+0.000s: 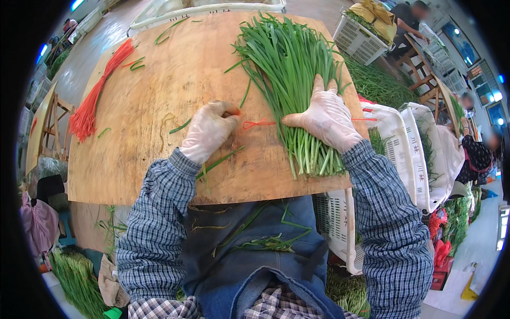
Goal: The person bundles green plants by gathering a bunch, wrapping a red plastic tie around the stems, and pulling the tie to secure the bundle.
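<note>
A thick bunch of garlic chives point(291, 67) lies on the wooden board point(159, 99), its leaves pointing away and its pale cut stems towards me. My right hand point(326, 115), in a thin whitish glove, grips the bunch from above with the thumb spread across the stems. Beneath the bunch runs a red plastic tie point(259, 124); a loop of it shows on the left and one end on the right. Just left of the loop is my gloved left hand point(211, 125), fingers curled and pinched together. Orange shows at its fingertips; whether that is a strand is unclear.
A bundle of red ties point(101, 93) lies on the board's left, with loose leaves point(181, 125) scattered about. White plastic crates point(392, 147) stand close on the right, another crate point(207, 8) beyond the far edge. Chive heaps point(378, 83) cover the floor. A person point(410, 24) works at the far right.
</note>
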`<state>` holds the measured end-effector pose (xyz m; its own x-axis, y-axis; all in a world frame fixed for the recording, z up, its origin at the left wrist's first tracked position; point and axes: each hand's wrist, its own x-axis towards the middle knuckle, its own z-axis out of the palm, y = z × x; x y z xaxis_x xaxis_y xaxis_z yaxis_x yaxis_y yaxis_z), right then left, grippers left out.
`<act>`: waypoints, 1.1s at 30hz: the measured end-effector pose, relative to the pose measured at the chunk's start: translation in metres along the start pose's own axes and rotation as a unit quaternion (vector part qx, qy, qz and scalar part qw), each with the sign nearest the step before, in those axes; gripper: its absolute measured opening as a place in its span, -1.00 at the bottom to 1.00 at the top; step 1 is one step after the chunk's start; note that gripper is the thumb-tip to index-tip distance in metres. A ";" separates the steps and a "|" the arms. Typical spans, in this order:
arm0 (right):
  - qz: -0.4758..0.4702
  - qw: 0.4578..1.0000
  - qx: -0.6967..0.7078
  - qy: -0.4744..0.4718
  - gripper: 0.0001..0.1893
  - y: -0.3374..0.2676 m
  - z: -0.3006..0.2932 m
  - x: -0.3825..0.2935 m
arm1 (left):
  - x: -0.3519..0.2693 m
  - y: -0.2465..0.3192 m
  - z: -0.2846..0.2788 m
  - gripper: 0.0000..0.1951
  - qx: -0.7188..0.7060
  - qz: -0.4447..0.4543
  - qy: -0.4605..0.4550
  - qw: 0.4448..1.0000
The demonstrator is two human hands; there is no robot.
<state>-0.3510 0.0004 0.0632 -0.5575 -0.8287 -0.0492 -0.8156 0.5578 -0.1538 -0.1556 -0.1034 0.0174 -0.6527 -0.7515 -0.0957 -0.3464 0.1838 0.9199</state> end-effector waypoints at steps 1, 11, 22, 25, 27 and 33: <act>-0.001 1.000 0.005 -0.002 0.18 0.000 0.001 0.000 | -0.003 0.003 0.006 -0.72 -0.018 0.004 -0.003 1.000; -0.005 1.000 0.011 0.003 0.19 -0.001 -0.002 -0.002 | 0.002 0.007 0.031 -0.80 0.272 -0.013 0.070 0.960; -0.001 1.000 0.027 0.006 0.18 0.000 0.000 -0.002 | 0.012 0.012 0.061 -0.89 -0.046 -0.058 0.159 0.984; 0.004 1.000 0.025 0.002 0.16 -0.001 -0.002 -0.003 | 0.006 0.031 0.057 -0.93 -0.208 -0.119 0.101 0.966; 0.003 1.000 0.018 0.001 0.15 -0.001 -0.001 -0.001 | 0.001 0.037 0.052 -0.95 -0.281 -0.142 0.056 0.947; -0.004 0.999 0.048 -0.004 0.15 0.007 -0.002 -0.001 | 0.001 0.050 0.051 -0.93 -0.400 -0.160 -0.040 0.901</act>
<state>-0.3565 0.0055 0.0640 -0.5498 -0.8335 -0.0546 -0.8011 0.5447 -0.2482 -0.2076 -0.0626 0.0437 -0.6632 -0.6307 -0.4031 0.0507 -0.5752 0.8165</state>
